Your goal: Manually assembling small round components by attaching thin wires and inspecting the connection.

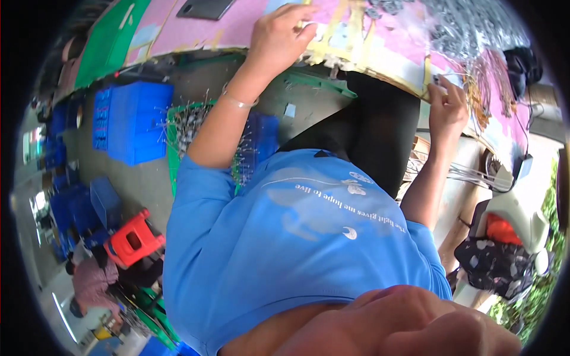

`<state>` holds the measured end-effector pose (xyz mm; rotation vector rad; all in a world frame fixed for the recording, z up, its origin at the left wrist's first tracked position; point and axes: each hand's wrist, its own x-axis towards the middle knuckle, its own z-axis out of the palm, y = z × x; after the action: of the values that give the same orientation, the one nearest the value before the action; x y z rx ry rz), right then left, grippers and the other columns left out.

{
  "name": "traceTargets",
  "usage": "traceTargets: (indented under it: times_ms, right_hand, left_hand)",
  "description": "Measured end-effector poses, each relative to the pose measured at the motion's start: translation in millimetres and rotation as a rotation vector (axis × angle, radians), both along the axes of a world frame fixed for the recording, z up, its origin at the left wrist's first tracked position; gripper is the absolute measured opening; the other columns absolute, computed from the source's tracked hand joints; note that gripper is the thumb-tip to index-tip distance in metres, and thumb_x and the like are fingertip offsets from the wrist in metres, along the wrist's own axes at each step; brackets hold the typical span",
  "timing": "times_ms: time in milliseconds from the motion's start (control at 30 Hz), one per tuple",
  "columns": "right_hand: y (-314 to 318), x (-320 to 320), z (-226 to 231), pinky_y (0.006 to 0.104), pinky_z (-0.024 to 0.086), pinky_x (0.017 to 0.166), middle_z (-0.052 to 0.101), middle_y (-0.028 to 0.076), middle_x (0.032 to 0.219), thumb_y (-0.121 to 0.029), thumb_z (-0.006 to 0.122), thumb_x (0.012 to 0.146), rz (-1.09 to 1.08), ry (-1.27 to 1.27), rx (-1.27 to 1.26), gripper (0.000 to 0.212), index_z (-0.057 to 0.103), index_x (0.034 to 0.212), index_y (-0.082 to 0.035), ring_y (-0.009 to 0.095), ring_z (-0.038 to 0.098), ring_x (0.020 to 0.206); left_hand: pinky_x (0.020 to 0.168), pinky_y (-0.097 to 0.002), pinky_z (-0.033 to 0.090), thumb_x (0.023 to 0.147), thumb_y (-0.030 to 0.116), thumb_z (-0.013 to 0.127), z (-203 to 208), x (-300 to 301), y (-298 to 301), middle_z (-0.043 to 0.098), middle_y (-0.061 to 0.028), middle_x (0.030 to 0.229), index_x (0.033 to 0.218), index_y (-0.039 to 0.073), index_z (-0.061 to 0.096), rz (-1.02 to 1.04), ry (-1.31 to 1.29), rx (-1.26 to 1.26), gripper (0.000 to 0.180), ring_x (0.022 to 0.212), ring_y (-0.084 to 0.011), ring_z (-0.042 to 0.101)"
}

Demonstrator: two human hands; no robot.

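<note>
Over the edge of the pink-covered worktable (395,44), my left hand (280,37) hovers with its index finger and thumb apart. A pale spot shows between them, but I cannot tell it from the tabletop behind. My right hand (449,110) is closed at the table's edge, thumb and fingers bent together. Something small and dark shows at its fingertips, too small to name. Beside that hand lies a bundle of thin brown and pinkish wires (493,83). Farther back is a large heap of grey, shiny small parts (475,26).
A dark flat phone-like slab (205,8) and a green sheet (110,44) lie on the table's left. Blue crates (139,121) and a green-rimmed basket of wired parts (193,121) stand below. A red stool (135,238) and another person (95,279) are at lower left.
</note>
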<state>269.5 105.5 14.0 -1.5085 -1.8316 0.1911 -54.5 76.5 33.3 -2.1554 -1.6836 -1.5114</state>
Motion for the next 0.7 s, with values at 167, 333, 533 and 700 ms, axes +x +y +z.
traceTargets:
  times_ms: [167,333,533,700]
  right_hand:
    - [4.3,3.4,-4.1,0.0289,0.051,0.063,0.068,0.009,0.088,-0.004,0.070,0.084,0.061,-0.023,0.106,0.012,0.072,0.096,-0.004,0.017,0.065,0.067]
    - [7.1,-4.3,-1.7,0.0267,0.049,0.060,0.066,0.007,0.083,-0.007,0.072,0.083,0.042,0.054,0.018,0.011,0.071,0.094,-0.005,0.014,0.063,0.064]
    - [3.0,-9.7,-5.0,0.0243,0.051,0.062,0.067,0.006,0.081,-0.003,0.071,0.084,0.015,0.138,0.097,0.017,0.067,0.100,-0.002,0.011,0.065,0.066]
    - [0.1,-24.5,-4.5,0.0242,0.055,0.069,0.068,0.003,0.085,-0.001,0.069,0.087,0.205,0.674,-0.034,0.025,0.061,0.111,-0.002,0.011,0.067,0.078]
  left_hand:
    - [0.072,-0.0405,0.052,0.082,0.011,0.063,43.7,63.3,73.1,0.065,-0.0178,0.085,0.092,-0.002,0.067,-0.153,0.240,-0.188,0.017,0.081,-0.0357,0.064]
    - [0.075,-0.0425,0.050,0.078,0.007,0.053,16.1,56.2,111.1,0.060,-0.0162,0.079,0.072,0.003,0.057,-0.326,0.515,-0.049,0.008,0.081,-0.0346,0.060]
    - [0.067,-0.0375,0.053,0.085,0.005,0.059,31.0,65.3,81.4,0.064,-0.0122,0.095,0.100,0.000,0.062,-0.213,0.575,-0.148,0.017,0.079,-0.0273,0.065]
    - [0.056,-0.0231,0.053,0.083,0.011,0.076,-9.4,58.0,38.7,0.068,-0.0095,0.090,0.111,-0.001,0.064,-0.474,-0.529,-0.680,0.033,0.064,-0.0116,0.066]
